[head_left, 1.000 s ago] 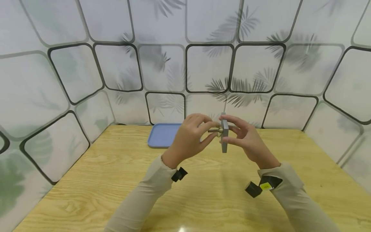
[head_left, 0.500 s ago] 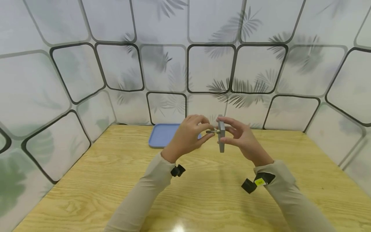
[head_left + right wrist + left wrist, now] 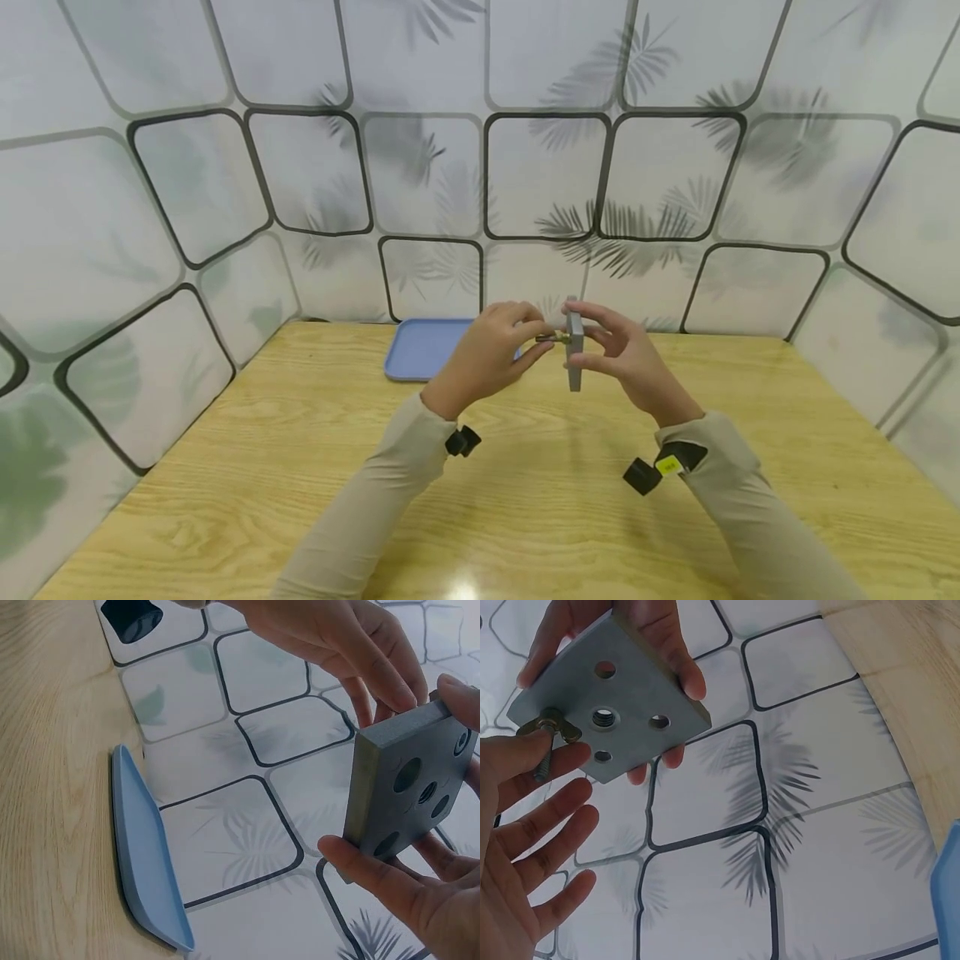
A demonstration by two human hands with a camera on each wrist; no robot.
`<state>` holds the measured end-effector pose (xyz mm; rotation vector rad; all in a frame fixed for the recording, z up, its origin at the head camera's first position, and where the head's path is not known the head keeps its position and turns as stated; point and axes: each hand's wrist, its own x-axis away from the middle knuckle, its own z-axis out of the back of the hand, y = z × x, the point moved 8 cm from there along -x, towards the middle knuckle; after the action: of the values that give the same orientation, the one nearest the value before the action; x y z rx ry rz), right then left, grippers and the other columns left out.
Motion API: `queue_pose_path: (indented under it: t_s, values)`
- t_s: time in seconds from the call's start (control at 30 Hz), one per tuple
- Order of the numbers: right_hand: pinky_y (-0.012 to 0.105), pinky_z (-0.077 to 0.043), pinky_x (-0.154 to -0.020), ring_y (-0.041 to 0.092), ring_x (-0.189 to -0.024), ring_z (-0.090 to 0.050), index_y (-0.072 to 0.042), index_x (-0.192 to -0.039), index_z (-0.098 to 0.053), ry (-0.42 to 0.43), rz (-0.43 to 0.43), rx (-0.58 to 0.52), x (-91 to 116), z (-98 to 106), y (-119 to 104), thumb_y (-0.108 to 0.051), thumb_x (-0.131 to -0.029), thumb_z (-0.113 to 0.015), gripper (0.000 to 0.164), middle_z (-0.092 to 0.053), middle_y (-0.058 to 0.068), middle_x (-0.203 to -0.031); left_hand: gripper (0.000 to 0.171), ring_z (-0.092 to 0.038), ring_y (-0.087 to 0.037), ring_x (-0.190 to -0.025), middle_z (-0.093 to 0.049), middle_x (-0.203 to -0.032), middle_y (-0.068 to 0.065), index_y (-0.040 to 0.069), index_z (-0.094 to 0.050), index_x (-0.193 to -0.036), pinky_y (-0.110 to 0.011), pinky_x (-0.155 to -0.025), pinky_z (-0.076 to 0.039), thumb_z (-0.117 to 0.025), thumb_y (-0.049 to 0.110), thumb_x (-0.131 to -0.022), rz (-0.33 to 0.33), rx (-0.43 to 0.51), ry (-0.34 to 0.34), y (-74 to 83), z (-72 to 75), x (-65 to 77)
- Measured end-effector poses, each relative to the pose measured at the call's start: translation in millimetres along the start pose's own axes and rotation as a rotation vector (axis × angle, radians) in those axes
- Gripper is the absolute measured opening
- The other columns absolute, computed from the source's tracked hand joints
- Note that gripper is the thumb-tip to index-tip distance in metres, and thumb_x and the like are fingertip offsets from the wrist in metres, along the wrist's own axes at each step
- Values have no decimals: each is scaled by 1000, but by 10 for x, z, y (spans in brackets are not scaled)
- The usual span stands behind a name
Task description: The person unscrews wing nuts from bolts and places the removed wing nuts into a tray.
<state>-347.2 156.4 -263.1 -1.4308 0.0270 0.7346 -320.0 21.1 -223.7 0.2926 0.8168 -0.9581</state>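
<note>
My right hand (image 3: 637, 367) grips a grey square metal plate (image 3: 575, 367) by its edges and holds it on edge above the table. The left wrist view shows several round holes in the plate, the middle one threaded. At a corner hole sits a brass wing nut (image 3: 553, 722) on a threaded bolt (image 3: 543, 763), which sticks out toward my left hand (image 3: 487, 350). Thumb and index finger of that hand pinch at the wing nut, while its other fingers spread apart. On the plate's opposite face, in the right wrist view, a bolt end (image 3: 462, 742) shows in a corner hole.
A blue tray (image 3: 420, 350) lies on the wooden table (image 3: 300, 467) at the back, behind my left hand. A patterned cloth wall (image 3: 540, 179) encloses the table's back and sides. Black camera mounts (image 3: 461, 442) sit on both wrists.
Both hands and the plate have shifted slightly left over the second. The left fingers drew back a little from the plate, then came nearer to it again.
</note>
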Motion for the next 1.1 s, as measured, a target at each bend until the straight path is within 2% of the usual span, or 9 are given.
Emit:
queue_pose_path:
  t_s: [0.23, 0.37, 0.57, 0.77, 0.87, 0.97, 1.1]
  values:
    - [29, -54, -85, 9, -119, -51, -15, -142, -42, 10, -11, 14, 7, -7, -73, -6, -87, -65, 60, -34, 12, -148, 14, -60, -15, -85, -63, -92, 2, 17, -71, -97, -37, -93, -46, -63, 26, -90, 48, -28, 41, 10, 52, 0]
    - [29, -54, -84, 8, -120, -51, -17, -141, -43, 17, -25, 13, 7, -3, -66, -7, -87, -65, 59, -35, 11, -147, 17, -60, -15, -87, -63, -94, 1, 17, -69, -102, -37, -94, -46, -64, 27, -90, 25, -37, 60, 51, 55, -4]
    - [30, -54, -85, 8, -121, -50, -16, -141, -44, 16, -37, 0, 13, -20, -27, -7, -86, -66, 59, -41, -5, -143, 25, -61, -15, -88, -63, -97, 1, 14, -67, -103, -35, -94, -46, -69, 31, -85, -11, -72, 16, 117, -19, -14]
    - [30, -54, -85, 8, -121, -51, -15, -140, -44, 14, -37, 7, 16, -28, -7, -7, -86, -66, 60, -41, -6, -143, 27, -61, -16, -90, -63, -99, -1, 12, -65, -105, -36, -93, -47, -68, 31, -86, -5, -76, -3, 138, -45, -26]
    - [30, -54, -85, 9, -121, -50, -15, -141, -43, 13, -36, 15, 18, -24, -5, -6, -86, -66, 60, -40, -4, -144, 18, -61, -16, -90, -64, -98, -1, 14, -65, -101, -36, -92, -47, -64, 27, -90, 11, -74, 22, 125, -12, -30]
    - [30, -54, -86, 10, -122, -50, -15, -141, -43, 12, -37, 13, 18, -25, -7, -6, -86, -66, 60, -39, -3, -145, 9, -62, -16, -89, -65, -96, 0, 15, -66, -96, -36, -91, -47, -61, 21, -92, 32, -76, 75, 99, 51, -30]
    - [30, -54, -85, 12, -122, -50, -14, -140, -44, 9, -30, 4, 17, -37, -14, -5, -85, -66, 60, -41, -6, -143, 6, -62, -16, -89, -65, -94, 0, 14, -66, -94, -35, -91, -47, -62, 17, -91, 43, -85, 132, 91, 120, -29]
